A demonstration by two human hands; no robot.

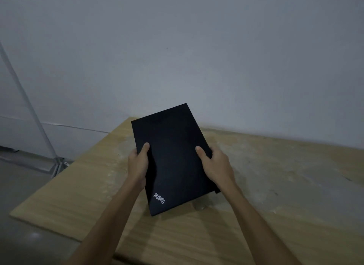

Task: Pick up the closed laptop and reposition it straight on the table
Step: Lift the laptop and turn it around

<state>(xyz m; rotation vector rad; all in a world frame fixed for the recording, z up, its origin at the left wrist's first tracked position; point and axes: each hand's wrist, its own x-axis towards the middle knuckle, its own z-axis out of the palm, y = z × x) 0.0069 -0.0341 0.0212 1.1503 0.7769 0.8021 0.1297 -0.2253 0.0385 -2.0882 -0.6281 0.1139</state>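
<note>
Above the table [256, 185], near the middle of the view, the closed black laptop [171, 156] is held clear of the wood, its far end tipped up toward the wall [197, 47] and its long axis running from about 5 o'clock to 11 o'clock, so it sits skewed to the table edges. Both hands clamp it by the long sides: the left hand [137, 164] at 9 o'clock with the thumb on the lid, the right hand [214, 164] at 3 o'clock likewise; the other fingers are hidden beneath. The step in hand looks like the carry before setting down. To do it well, I would keep both grips even, turn the laptop until its edges run parallel with the table's, level it, then lower the near edge first and let the far end follow, releasing only once it lies flat. A one-sided squeeze could let the smooth lid slip. No containers show anywhere; the tabletop carries only pale scuffs.
</note>
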